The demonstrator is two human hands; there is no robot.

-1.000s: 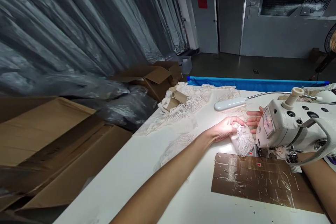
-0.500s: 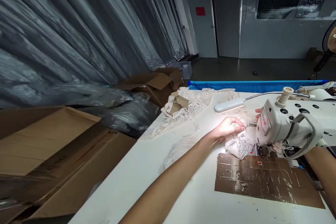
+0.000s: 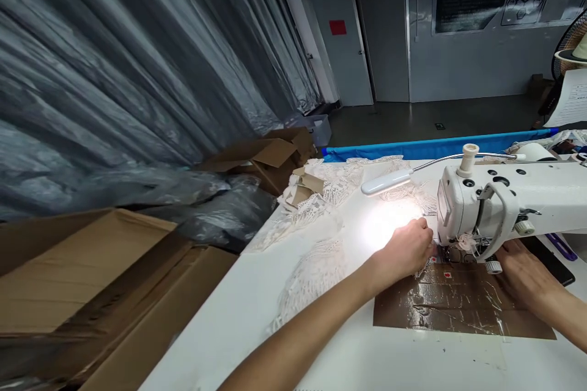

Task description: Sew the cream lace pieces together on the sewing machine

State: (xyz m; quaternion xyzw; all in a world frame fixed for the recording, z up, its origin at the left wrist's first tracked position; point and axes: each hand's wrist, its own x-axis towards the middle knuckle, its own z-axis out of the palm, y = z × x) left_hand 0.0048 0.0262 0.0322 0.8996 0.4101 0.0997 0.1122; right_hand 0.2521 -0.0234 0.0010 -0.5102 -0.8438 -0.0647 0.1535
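My left hand (image 3: 411, 248) is closed just left of the needle area of a white sewing machine (image 3: 463, 201). Its fingers pinch a piece of lace fabric (image 3: 419, 271), which is mostly covered by the hand; only a small edge shows below. On the other side of the needle, my right hand (image 3: 527, 272) lies palm down, fingers stretched toward the machine, their tips partly hidden behind its head. Both hands are at the far edge of a brown taped sheet (image 3: 463, 305). A lamp (image 3: 387, 183) lights the spot beside my left hand.
More lace pieces (image 3: 316, 269) lie left on the white table (image 3: 348, 342), with a small cardboard piece (image 3: 306, 186) on the lace behind. Right of the machine are a dark phone (image 3: 553, 263) and purple-handled snips (image 3: 563, 247). Open cardboard boxes (image 3: 87, 250) stand left.
My left hand has closed and moved down toward the needle, covering most of the lace. My right hand has come from behind the machine head to its near right side. The view has shifted slightly.
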